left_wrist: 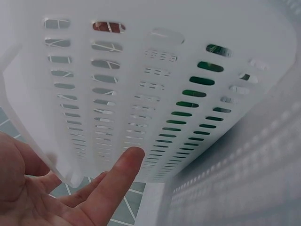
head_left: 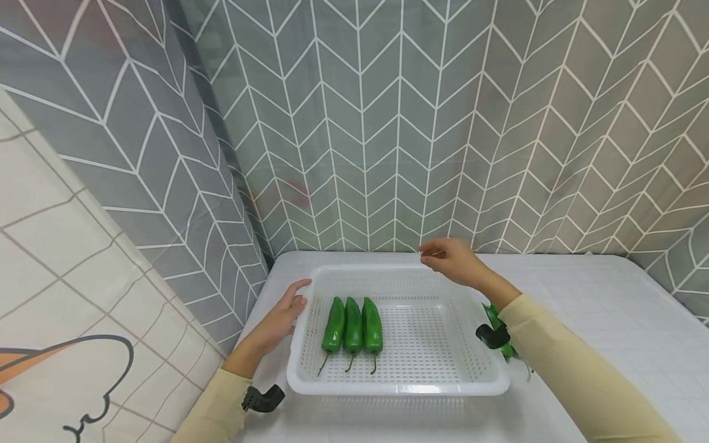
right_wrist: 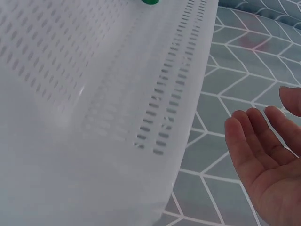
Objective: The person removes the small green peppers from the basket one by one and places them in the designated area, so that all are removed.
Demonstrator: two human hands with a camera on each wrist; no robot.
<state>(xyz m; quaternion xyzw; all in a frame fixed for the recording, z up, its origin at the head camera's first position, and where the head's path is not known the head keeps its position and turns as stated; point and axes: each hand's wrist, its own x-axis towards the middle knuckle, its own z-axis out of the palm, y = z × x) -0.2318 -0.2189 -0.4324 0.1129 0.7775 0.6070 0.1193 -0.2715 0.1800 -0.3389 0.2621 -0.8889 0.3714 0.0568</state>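
A white plastic basket (head_left: 421, 389) with slotted walls stands on the table. Inside it, towards the left, three long green peppers (head_left: 353, 326) lie side by side, stems pointing at me. My left hand (head_left: 284, 312) is at the basket's left rim, its fingers loosely extended. In the left wrist view one straight finger (left_wrist: 115, 183) of that hand lies against the slotted side wall, under the rim. My right hand (head_left: 451, 261) hovers over the far rim, holding nothing, its fingers slightly bent. The right wrist view shows its palm and fingers (right_wrist: 244, 146) beside the basket wall.
More green peppers (head_left: 506, 351) lie on the table right of the basket, partly hidden by my right sleeve (head_left: 576, 369). A patterned grey curtain (head_left: 376, 154) hangs behind the white table (head_left: 581, 295). Another patterned cloth (head_left: 83, 258) covers the left side.
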